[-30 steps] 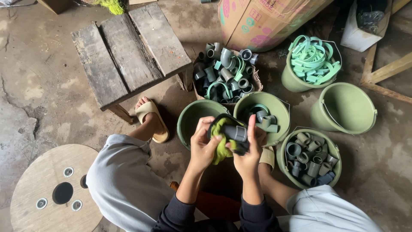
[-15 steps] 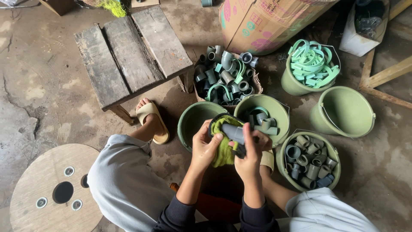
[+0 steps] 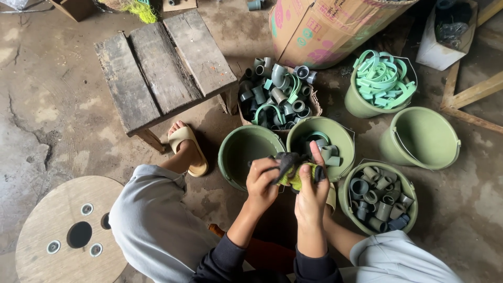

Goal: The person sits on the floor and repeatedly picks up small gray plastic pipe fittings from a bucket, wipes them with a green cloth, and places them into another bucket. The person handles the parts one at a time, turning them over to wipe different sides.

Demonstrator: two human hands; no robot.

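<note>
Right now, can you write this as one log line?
left hand: holds cloth | right hand: holds cloth | fitting: hidden | below: empty green bucket | floor: concrete

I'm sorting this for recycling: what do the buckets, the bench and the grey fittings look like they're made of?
Green buckets: likely moulded plastic, smooth matte walls, thin wire handles. Bench: rough, weathered wooden planks with visible grain and cracks. Grey fittings: probably rigid plastic pipe parts, dull uniform colour. The yellow-green cloth between the left hand and the right hand looks like soft fabric.
</note>
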